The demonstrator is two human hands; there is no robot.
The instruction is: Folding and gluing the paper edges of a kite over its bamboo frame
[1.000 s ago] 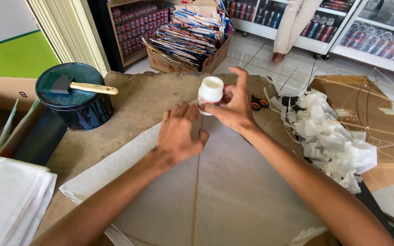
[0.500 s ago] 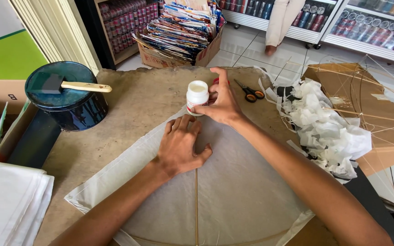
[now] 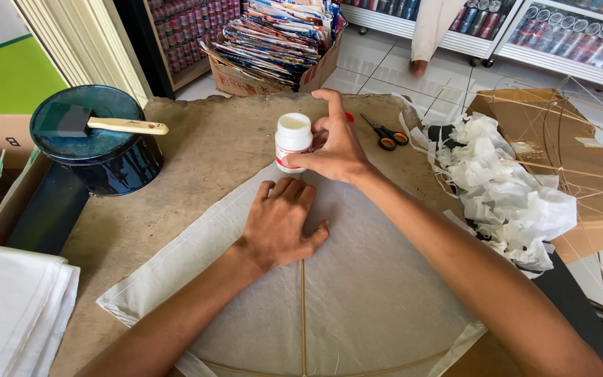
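- Head view: the right hand (image 3: 336, 150) has its fingers (image 3: 331, 105) wrapped round a small white plastic bottle with a red label (image 3: 292, 142), held upright just above the brown paper-covered surface (image 3: 204, 160).
- The left hand (image 3: 278, 223) lies flat, fingers spread narrowly, pressing on the pale grey paper kite with a thin bamboo spine (image 3: 357, 293), just below the bottle.
- Black-handled scissors (image 3: 385, 134) lie just right of the right fingers.
- A crumpled heap of white paper scraps (image 3: 504, 195) sits further right.
- A dark blue round tin (image 3: 99, 150), bearing a wooden-handled foam brush (image 3: 102, 124), stands well left of both hands.
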